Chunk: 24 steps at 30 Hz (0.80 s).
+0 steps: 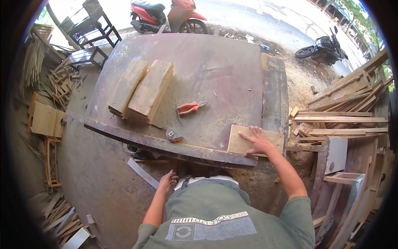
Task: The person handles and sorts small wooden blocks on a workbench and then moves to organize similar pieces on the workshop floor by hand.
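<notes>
Right hand [258, 143] lies flat, fingers spread, on a small board [248, 141] at the table's [215, 62] near right edge, gripping nothing; the board looks thin, light, stiff, best pinched at its long edges; left hand [168, 181] hangs loosely curled, empty.

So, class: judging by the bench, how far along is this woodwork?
Done: two thick wooden blocks lie side by side amid sawdust. In hand: the right hand presses flat on a thin board at the bench edge. Left: the pliers lie untouched; the left hand hangs below, empty.
</notes>
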Motion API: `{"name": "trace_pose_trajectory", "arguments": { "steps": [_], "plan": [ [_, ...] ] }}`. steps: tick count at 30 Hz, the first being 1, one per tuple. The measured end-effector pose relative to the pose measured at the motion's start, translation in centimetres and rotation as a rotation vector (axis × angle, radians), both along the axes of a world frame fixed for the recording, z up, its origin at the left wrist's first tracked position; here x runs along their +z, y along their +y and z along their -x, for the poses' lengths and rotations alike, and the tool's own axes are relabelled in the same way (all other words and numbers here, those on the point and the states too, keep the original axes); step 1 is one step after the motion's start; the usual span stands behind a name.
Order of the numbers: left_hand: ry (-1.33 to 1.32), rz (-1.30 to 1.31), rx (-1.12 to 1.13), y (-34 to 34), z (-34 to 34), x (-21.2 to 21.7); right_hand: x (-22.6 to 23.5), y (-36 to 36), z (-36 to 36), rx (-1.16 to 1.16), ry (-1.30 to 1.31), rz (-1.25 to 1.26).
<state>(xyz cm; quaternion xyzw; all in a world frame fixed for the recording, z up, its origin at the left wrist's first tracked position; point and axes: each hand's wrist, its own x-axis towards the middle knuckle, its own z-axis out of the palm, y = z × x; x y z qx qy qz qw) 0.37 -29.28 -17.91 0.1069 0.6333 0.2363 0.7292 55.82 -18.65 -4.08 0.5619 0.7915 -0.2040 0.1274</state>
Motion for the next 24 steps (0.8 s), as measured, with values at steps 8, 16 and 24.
{"name": "trace_pose_trajectory", "arguments": {
  "steps": [8,16,24],
  "plan": [
    [-0.256,-0.002,0.252,4.1,-3.9,-12.3,0.6,1.1,2.9,-0.035,-0.044,0.019],
    [0.942,-1.094,-1.075,7.2,-11.1,-16.9,-2.4,-3.8,12.3,-0.118,0.013,-0.233],
    [0.93,-1.085,-1.001,7.4,-12.8,-14.3,-6.6,-6.1,15.8,-0.298,0.077,-0.626]
  ]
}}
